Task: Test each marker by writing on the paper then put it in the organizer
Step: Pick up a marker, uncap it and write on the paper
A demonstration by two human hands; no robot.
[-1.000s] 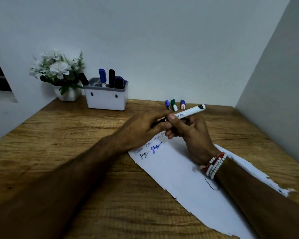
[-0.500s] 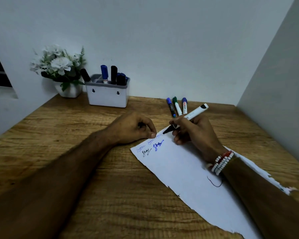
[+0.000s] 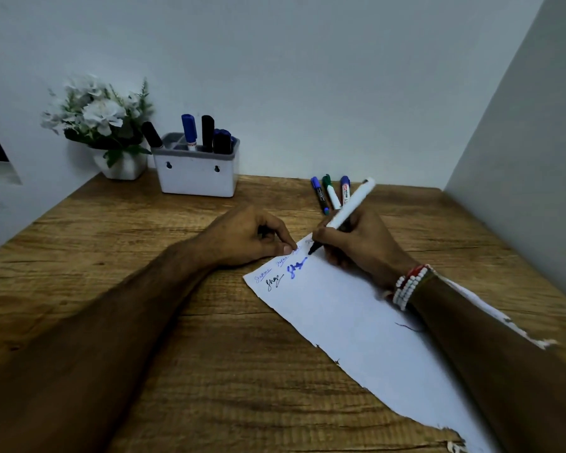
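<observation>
The right hand (image 3: 363,243) rests its heel on the paper (image 3: 340,315), with thumb and fingers pinched round the low end of a white marker (image 3: 350,206). The marker tilts up and away, its black tip touching the sheet just beside a blue scribble. The left forearm lies across the table (image 3: 144,256). The left hand (image 3: 242,237) is curled in a loose fist round a dark cap (image 3: 264,231), its fingertips (image 3: 286,248) pressing the paper's far edge. Three markers (image 3: 332,194) lie just behind the right hand. The organizer (image 3: 196,173), holding several markers, stands at the wall, well apart.
</observation>
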